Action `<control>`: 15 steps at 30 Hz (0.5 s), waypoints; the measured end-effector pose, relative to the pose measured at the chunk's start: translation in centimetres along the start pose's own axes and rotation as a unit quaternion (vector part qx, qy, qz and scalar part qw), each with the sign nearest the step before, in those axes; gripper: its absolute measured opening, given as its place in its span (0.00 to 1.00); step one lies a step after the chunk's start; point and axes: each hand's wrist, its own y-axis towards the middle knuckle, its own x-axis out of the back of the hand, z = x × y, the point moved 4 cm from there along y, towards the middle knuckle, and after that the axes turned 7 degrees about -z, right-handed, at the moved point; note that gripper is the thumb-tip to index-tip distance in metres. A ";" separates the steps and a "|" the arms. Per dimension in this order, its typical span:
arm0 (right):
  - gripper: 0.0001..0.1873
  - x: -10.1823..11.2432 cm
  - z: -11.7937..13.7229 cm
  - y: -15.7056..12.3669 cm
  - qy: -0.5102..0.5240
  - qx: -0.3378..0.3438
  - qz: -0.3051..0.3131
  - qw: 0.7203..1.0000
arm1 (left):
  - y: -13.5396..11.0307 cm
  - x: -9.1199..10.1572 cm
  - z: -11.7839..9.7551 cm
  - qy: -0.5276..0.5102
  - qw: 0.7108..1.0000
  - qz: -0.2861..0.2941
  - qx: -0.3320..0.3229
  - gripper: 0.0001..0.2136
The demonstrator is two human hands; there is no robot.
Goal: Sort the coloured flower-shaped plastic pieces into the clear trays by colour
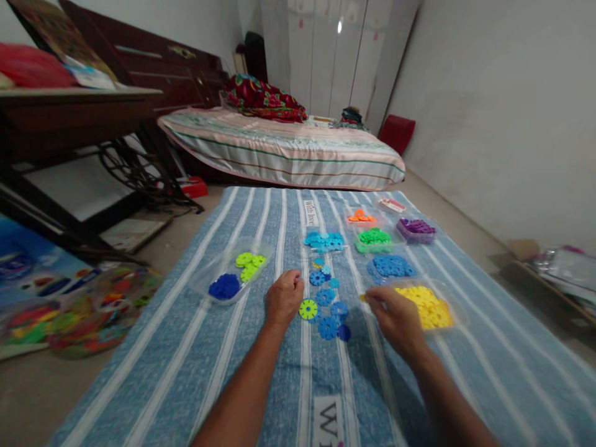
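Scanning L to R from the loose pile (pixel 325 297) of mostly blue discs: well L of it, a clear tub (pixel 209 264) has dark-blue discs (pixel 224 287) & lime discs (pixel 250 266) w/ no divider visible, so a bump could mix colours. Just L of the pile, the L hand (pixel 285 298) is curled, can't tell if it's holding anything, & a careless swing might scatter the discs. R of the pile, the R hand (pixel 393 316) pinches a small yellow disc (pixel 363 298) at the fingertips, so a slip could prob. drop it; farther R, the yellow tub (pixel 459 313) might tip if that hand knocks it.
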 end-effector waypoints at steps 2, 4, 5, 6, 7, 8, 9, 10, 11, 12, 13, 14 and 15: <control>0.11 3.0 -0.3 0.3 -0.061 0.030 -0.032 0.997 | -0.1 -0.1 0.1 -0.010 1.000 0.002 0.006 0.09; 0.14 5.7 -1.2 0.5 -0.149 0.038 -0.045 0.987 | -0.1 -0.1 0.1 -0.018 1.000 0.005 0.014 0.09; 0.16 6.8 -1.8 0.6 -0.204 0.038 -0.048 0.977 | -0.2 0.0 0.1 -0.020 1.000 0.007 0.018 0.08; 0.18 7.7 -2.3 0.6 -0.261 0.036 -0.050 0.963 | -0.2 0.0 0.1 -0.022 1.000 0.008 0.021 0.08; 0.19 8.3 -2.7 0.5 -0.312 0.036 -0.052 0.948 | -0.2 0.1 0.1 -0.023 0.999 0.009 0.022 0.08; 0.20 8.5 -2.9 0.4 -0.348 0.040 -0.056 0.935 | -0.2 0.1 0.0 -0.023 0.999 0.010 0.023 0.09; 0.20 8.3 -2.7 0.2 -0.361 0.049 -0.056 0.930 | -0.2 0.1 0.0 -0.023 0.999 0.012 0.024 0.09; 0.19 7.7 -2.4 0.0 -0.349 0.062 -0.052 0.933 | -0.3 0.2 -0.1 -0.023 0.999 0.013 0.025 0.09; 0.18 6.7 -1.8 -0.3 -0.319 0.079 -0.042 0.944 | -0.3 0.2 -0.1 -0.023 0.999 0.015 0.027 0.09; 0.16 5.4 -1.1 -0.7 -0.278 0.097 -0.026 0.955 | -0.3 0.2 -0.1 -0.024 0.999 0.016 0.029 0.09; 0.15 3.8 -0.3 -1.1 -0.236 0.114 -0.006 0.965 | -0.3 0.2 -0.1 -0.025 0.999 0.017 0.031 0.09; 0.13 2.0 0.6 -1.5 -0.203 0.127 0.020 0.971 | -0.3 0.2 -0.1 -0.027 0.999 0.018 0.034 0.09; 0.11 0.1 1.4 -1.9 -0.183 0.136 0.043 0.973 | -0.4 0.2 0.0 -0.030 0.999 0.018 0.036 0.09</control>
